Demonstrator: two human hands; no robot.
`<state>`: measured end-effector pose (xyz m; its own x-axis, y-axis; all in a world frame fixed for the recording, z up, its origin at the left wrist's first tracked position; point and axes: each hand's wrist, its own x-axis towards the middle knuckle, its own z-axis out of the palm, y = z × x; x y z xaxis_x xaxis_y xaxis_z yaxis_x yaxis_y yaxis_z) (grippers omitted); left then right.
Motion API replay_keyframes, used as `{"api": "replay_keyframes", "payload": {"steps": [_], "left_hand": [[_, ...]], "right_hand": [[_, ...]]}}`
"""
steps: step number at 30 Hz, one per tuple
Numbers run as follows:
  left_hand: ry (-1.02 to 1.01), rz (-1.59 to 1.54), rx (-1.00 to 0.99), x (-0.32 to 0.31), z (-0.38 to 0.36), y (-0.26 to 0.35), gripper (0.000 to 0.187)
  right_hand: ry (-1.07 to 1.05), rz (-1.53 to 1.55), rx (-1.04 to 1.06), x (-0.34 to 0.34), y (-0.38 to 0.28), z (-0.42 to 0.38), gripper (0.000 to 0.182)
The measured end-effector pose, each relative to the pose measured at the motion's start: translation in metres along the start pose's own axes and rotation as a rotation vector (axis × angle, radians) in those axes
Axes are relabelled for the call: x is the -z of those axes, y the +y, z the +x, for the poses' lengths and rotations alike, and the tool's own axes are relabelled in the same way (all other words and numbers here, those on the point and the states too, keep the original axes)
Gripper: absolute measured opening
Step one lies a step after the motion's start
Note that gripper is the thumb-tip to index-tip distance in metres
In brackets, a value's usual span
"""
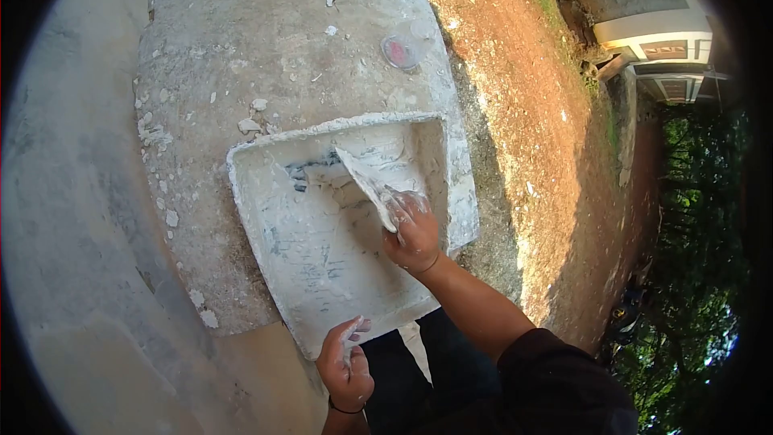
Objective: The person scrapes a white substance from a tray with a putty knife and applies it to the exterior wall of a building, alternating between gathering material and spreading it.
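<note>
My right hand [415,234], smeared with white paste, is closed around a scraper [362,177] coated in the same paste. The scraper's flat blade points up and to the left, over the far part of a shallow rectangular tray [245,185]. White plaster-like paste [306,262] lines the tray floor, with dark streaks where it is thin. At the tray's near rim is my left hand [346,366], its fingers loosely bent and apart, paste on the palm and fingertips, nothing held.
The tray rests on a rough slab [241,56] strewn with dried white crumbs. A small round tub with something pink [399,53] stands near the slab's far right. Reddish dirt ground [523,113] drops away to the right, with a building [652,24] beyond. Smooth grey floor [72,193] lies left.
</note>
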<state>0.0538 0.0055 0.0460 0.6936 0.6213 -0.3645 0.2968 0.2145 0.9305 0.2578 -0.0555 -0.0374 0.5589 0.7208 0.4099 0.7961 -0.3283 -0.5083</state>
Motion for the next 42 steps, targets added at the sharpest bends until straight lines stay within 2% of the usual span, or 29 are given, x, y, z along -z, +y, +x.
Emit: {"api": "replay_keyframes", "payload": {"steps": [3, 4, 6, 7, 9, 14, 16, 18, 20, 22, 25, 30, 35, 38, 42], "left_hand": [[0.002, 0.003, -0.012, 0.003, 0.0, 0.001, 0.043], [0.007, 0.007, -0.009, 0.004, 0.0, 0.0, 0.043], [0.006, 0.012, -0.005, 0.005, 0.0, -0.002, 0.043], [0.008, 0.013, -0.003, 0.004, 0.0, -0.003, 0.043], [-0.001, -0.004, -0.005, 0.002, 0.001, -0.003, 0.042], [-0.028, -0.006, -0.028, -0.001, 0.001, -0.001, 0.042], [-0.042, -0.004, -0.024, -0.001, 0.001, 0.001, 0.043], [-0.037, -0.024, -0.039, -0.001, 0.002, 0.003, 0.042], [-0.02, -0.02, -0.024, -0.001, 0.001, 0.002, 0.042], [0.0, -0.017, -0.007, 0.0, 0.0, 0.002, 0.042], [0.015, -0.009, -0.034, 0.002, 0.0, 0.002, 0.043], [0.03, 0.001, -0.036, -0.001, 0.0, 0.001, 0.042], [0.043, 0.015, -0.054, -0.002, -0.002, 0.001, 0.041], [0.057, 0.026, -0.065, -0.001, -0.006, -0.003, 0.042], [0.085, 0.012, -0.09, -0.003, -0.005, -0.005, 0.041]], "right_hand": [[0.182, -0.043, 0.021, 0.014, 0.011, -0.003, 0.041], [0.178, -0.041, -0.029, 0.015, 0.021, -0.01, 0.046], [0.249, -0.082, -0.152, 0.014, 0.028, -0.016, 0.045], [0.247, -0.08, -0.153, 0.012, 0.025, -0.018, 0.045], [0.231, 0.011, -0.325, 0.007, 0.011, -0.019, 0.044], [0.209, -0.007, -0.344, -0.006, -0.007, -0.01, 0.035], [0.03, 0.027, -0.218, -0.009, -0.012, -0.002, 0.036], [-0.019, 0.034, -0.158, -0.012, -0.021, 0.006, 0.04], [-0.186, 0.071, -0.033, -0.015, -0.025, 0.009, 0.042], [-0.219, 0.081, 0.036, -0.014, -0.022, 0.015, 0.039], [-0.342, -0.015, 0.244, 0.002, -0.01, 0.025, 0.031], [-0.364, -0.157, 0.316, 0.011, -0.005, 0.05, 0.03], [-0.544, -0.141, 0.32, 0.008, -0.001, 0.04, 0.028], [-0.483, -0.139, 0.283, 0.028, -0.004, 0.035, 0.026], [-0.518, -0.174, 0.334, 0.038, -0.013, 0.022, 0.024]]}}
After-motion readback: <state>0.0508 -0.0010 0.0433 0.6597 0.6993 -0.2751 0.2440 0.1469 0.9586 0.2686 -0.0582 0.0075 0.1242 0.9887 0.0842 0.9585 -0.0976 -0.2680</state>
